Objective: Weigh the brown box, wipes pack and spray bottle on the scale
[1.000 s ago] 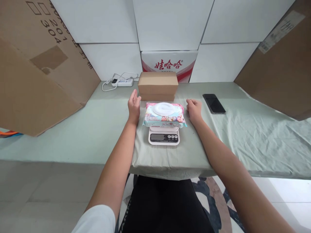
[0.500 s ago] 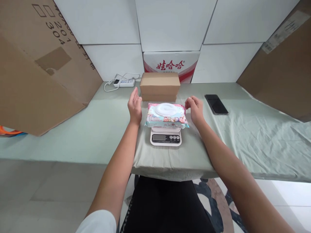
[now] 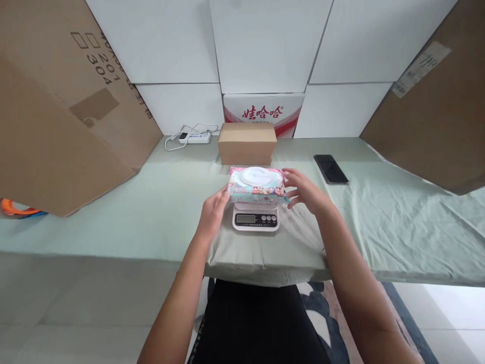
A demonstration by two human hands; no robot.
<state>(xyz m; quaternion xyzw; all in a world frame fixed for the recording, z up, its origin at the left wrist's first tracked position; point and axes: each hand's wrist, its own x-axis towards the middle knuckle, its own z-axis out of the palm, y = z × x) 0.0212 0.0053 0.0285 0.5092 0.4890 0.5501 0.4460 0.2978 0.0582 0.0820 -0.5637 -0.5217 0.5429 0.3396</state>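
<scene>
A pack of wet wipes (image 3: 256, 182) with a white round lid lies on a small white kitchen scale (image 3: 255, 219) on the green-covered table (image 3: 159, 207). My left hand (image 3: 212, 211) reaches in from below left, and its fingertips are on the pack's left end. My right hand (image 3: 305, 192) has its fingers spread against the pack's right end. The pack is held between the two hands and still rests on the scale. The scale's display faces me, and its reading is too small to tell.
A closed brown carton (image 3: 247, 143) stands just behind the scale, in front of a red-and-white printed box (image 3: 263, 106). A black phone (image 3: 330, 169) lies to the right and a white power strip (image 3: 195, 136) at the back left. Large cardboard sheets (image 3: 56, 116) lean in on both sides.
Both hands have come back toward me and closed in from beside the pack onto its two ends. The pack and scale have not moved. The camera has tilted slightly.
</scene>
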